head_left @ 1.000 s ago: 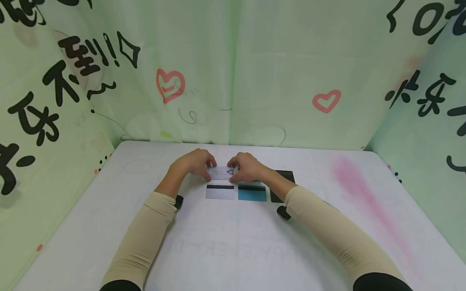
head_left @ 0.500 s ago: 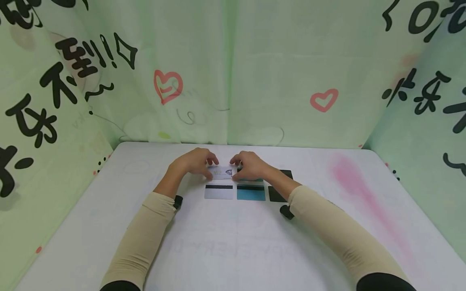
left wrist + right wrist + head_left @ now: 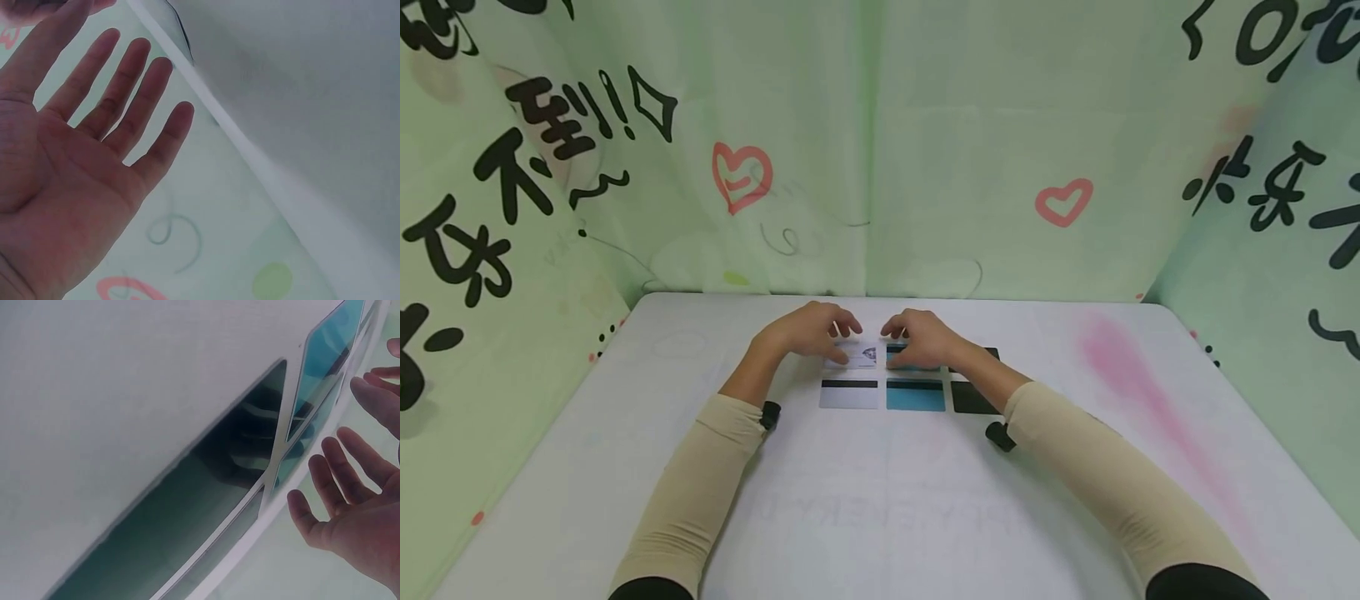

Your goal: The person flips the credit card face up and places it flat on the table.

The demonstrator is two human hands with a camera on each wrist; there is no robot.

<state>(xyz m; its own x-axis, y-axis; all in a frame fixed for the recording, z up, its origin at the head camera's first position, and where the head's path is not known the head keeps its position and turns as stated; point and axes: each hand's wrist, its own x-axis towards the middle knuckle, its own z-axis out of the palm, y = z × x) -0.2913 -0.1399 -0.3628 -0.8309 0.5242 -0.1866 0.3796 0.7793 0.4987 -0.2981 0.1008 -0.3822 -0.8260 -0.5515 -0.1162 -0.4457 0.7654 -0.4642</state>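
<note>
Flat cards lie in two rows on the white table. The back row has a white printed card (image 3: 867,358) at left, a blue card partly under my right hand, and a black card (image 3: 991,353) partly behind my forearm. In front lie a white card with a dark stripe (image 3: 848,397), a blue striped card (image 3: 915,398) and a black card (image 3: 973,400). My left hand (image 3: 811,332) hovers at the printed card's left, fingers relaxed and holding nothing, as the left wrist view confirms. My right hand (image 3: 919,340) hovers over the back blue card, fingers loosely extended, holding nothing.
The white table (image 3: 880,508) stretches out in front of the cards. A light green curtain (image 3: 955,208) with drawn hearts and black lettering encloses the back and sides. Dark wrist devices (image 3: 1001,437) sit at both sleeves.
Both hands have let go of the white printed card and their fingers have loosened. The right hand has drawn slightly right and up, baring more of the card; the cards stay in place.
</note>
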